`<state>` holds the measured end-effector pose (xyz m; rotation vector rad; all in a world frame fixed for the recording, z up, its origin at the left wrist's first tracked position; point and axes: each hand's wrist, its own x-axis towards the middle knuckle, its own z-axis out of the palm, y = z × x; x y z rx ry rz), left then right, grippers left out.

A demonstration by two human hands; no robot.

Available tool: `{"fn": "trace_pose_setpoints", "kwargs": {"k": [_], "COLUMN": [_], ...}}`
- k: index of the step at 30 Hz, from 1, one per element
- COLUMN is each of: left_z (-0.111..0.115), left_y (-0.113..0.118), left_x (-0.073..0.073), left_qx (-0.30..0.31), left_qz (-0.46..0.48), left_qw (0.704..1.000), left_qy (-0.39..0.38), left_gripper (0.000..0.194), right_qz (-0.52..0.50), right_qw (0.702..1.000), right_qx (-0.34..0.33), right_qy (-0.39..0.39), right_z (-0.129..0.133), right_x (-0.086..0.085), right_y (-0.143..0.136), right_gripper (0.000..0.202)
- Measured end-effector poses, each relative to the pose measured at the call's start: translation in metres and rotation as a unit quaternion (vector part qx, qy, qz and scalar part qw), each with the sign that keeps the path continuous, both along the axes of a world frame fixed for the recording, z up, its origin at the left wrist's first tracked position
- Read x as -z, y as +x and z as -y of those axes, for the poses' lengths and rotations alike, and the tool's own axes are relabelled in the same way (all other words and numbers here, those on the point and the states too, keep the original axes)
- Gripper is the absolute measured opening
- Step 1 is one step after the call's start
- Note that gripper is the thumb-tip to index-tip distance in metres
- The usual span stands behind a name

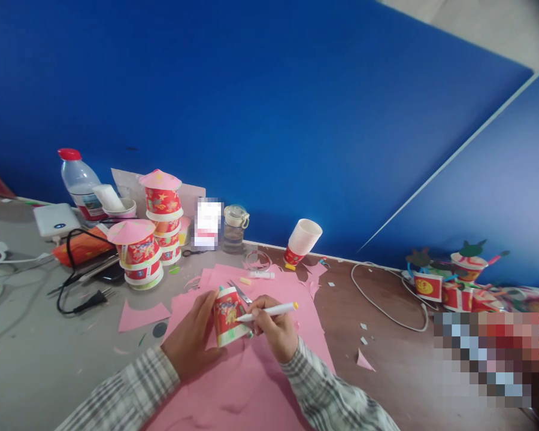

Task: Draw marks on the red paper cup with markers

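Observation:
My left hand [197, 335] is closed around a red paper cup [229, 314] with a printed picture, tilted on its side. In my right hand [273, 329] is a white marker [273, 310] with a yellow end, its tip against the cup's printed side. Both hands are above pink paper [251, 389]. Just behind the cup lies a pair of scissors [240, 291], partly hidden. A yellow marker cap [245, 281] and another white marker [261, 275] rest on the paper farther back.
Stacked cups with pink cone roofs [137, 251] stand at the left, beside a black plug cable [92, 301] and a bottle [81, 185]. A leaning cup stack [303, 240] and a water jar [235, 230] are behind. Decorated cups [429, 286] and a white cable [386, 320] lie right.

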<state>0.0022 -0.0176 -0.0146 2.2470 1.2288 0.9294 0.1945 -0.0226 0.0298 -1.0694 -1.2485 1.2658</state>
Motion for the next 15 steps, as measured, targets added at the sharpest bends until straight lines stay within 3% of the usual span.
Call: {"fn": "trace_pose_setpoints", "kwargs": {"k": [15], "left_z": [-0.0011], "left_y": [-0.0013], "left_x": [0.0028], "left_qx": [-0.002], "left_qz": [-0.007], "left_qw": [1.000], "left_qy": [0.009], "left_gripper": [0.108], "right_qz": [-0.012], "right_qw": [1.000], "right_qx": [-0.012], "right_qy": [0.020], "right_z": [0.0012], "right_x": [-0.0058], "right_y": [-0.0058], "right_gripper": [0.012]}}
